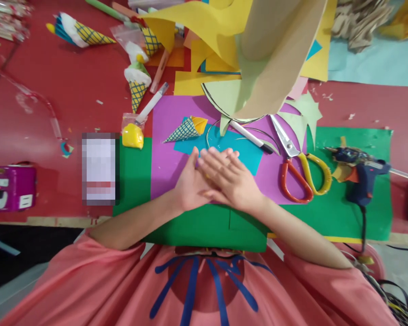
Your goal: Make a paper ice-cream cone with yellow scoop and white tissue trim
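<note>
The right hand (231,181) lies on the left hand (187,186) in the middle of the frame, both flat and together. A yellow bit (206,174) shows between them. Scissors (291,151) lie at right, a small cone (185,130) above.

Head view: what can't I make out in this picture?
Head view: what lies between the left hand and right hand; the overlapping hands hide it.
Head view: the far end of the clear stick in the glue gun; right edge cuts it off.
Head view: the top of the curled tan sheet; top edge cuts it off.
Head view: the pale rectangle's markings; pixelation blurs them.
</note>
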The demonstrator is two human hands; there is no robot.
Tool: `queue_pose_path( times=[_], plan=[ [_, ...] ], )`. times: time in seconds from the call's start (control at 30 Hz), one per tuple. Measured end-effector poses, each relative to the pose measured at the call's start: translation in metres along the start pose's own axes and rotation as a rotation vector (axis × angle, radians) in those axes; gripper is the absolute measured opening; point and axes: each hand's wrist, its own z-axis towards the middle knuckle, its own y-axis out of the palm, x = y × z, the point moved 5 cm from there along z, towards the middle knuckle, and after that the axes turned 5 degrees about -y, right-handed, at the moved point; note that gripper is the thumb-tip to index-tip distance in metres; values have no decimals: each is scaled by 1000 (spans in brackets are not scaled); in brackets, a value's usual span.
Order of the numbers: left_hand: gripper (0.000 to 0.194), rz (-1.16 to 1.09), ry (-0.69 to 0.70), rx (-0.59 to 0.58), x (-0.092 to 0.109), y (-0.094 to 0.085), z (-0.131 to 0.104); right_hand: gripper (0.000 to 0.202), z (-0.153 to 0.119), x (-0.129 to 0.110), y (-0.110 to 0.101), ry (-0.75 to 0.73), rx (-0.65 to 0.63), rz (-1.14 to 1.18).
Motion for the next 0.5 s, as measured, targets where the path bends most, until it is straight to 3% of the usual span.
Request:
queue_pose_path(
  times=[0.03,0.1,0.23,0.3,0.43,0.5],
  plan=[
    [93,-118,-48,-38,-2,1,0,61,-2,6,-4,50,35,-2],
    [90,-259,-49,-30,0,-6,0,55,-5,9,-10,10,106,27],
    [90,-356,-35,-32,0,-14,2,49,-4,-7,-7,-177,31,57],
    [89,-432,-77,-69,-3,-10,1,53,-1,-7,-4,-142,-3,12],
    [89,-569,-195,-88,-7,-2,-3,56,-5,11,-8,68,74,-77],
    [91,-585,-178,-62,-8,-4,-2,50,-7,12,-9,26,97,-62]
  ],
)
